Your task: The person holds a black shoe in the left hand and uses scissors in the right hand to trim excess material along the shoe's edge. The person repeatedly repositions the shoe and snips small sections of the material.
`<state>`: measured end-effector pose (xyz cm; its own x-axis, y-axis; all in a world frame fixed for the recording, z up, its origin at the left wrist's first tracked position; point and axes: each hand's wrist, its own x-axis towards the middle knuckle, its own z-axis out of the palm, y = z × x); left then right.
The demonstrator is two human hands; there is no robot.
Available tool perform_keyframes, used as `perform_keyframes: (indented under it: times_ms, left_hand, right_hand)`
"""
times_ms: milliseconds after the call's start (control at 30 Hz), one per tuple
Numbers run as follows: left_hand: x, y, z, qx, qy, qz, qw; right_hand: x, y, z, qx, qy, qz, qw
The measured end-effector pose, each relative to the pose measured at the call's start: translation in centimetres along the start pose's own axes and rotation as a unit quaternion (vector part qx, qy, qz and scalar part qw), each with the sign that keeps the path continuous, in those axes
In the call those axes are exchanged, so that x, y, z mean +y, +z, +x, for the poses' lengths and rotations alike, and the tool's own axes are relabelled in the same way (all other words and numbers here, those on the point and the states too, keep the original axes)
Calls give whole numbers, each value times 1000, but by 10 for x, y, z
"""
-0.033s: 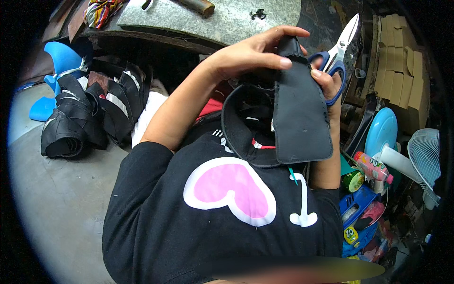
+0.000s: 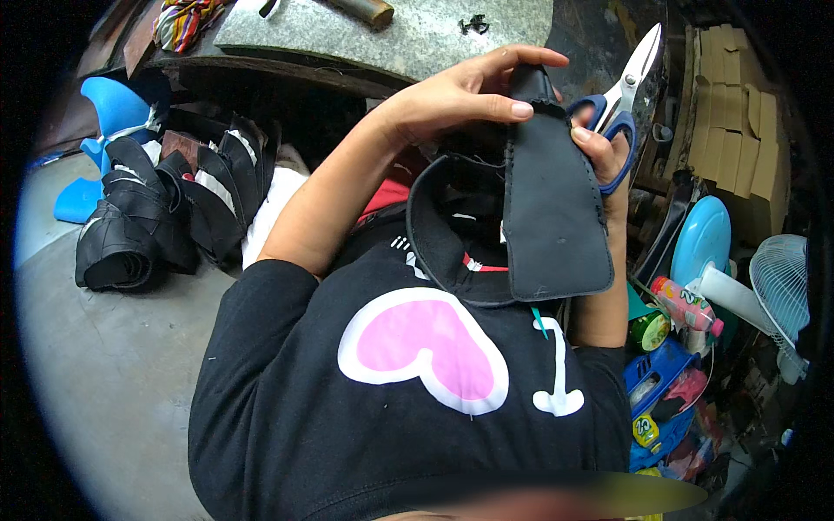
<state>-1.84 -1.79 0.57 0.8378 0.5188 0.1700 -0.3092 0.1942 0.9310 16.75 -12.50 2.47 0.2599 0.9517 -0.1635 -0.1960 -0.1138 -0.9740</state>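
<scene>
In front of my chest hangs a flat, black leather-like piece (image 2: 558, 217) with a rounded lower end and a rough upper edge. A curved black strip (image 2: 426, 230) loops beside it on the left; where they join is hidden. My left hand (image 2: 473, 94) pinches the piece near its folded top, thumb on the near face and index finger stretched over the top. My right hand (image 2: 599, 154) holds scissors (image 2: 626, 87) with blue handles, blades pointing up and away. Its thumb lies at the piece's right edge; its other fingers are partly hidden.
A grey stone slab (image 2: 373, 43) lies at the far side with a rod-like tool (image 2: 369, 10) on it. Bundled black strips (image 2: 130, 234) sit at left beside a blue plastic object (image 2: 117, 104). At right are cardboard (image 2: 730, 113), a fan (image 2: 777, 278) and a pink bottle (image 2: 686, 304).
The black piece has shifted very slightly to the right at its lower end. Both hands keep their hold, and the scissors stay in the right hand.
</scene>
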Motion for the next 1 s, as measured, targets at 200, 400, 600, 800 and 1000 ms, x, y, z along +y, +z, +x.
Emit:
perform_keyframes:
  times_ms: [200, 400, 600, 800, 1000]
  left_hand:
    - [-6, 10, -1, 129, 24, 53, 990]
    - [-6, 5, 0, 247, 32, 17, 968]
    - [4, -1, 7, 282, 52, -55, 957]
    - [-1, -6, 8, 232, 65, -117, 963]
    - [-7, -10, 11, 203, 75, -206, 954]
  right_hand:
    - [-15, -30, -20, 42, -31, -200, 978]
    - [-48, -66, -54, -24, -33, -343, 938]
    - [-64, -52, -66, -16, -52, -541, 839]
    - [-66, -35, -67, -34, -111, -621, 775]
    - [-68, -28, -67, -52, -111, -608, 785]
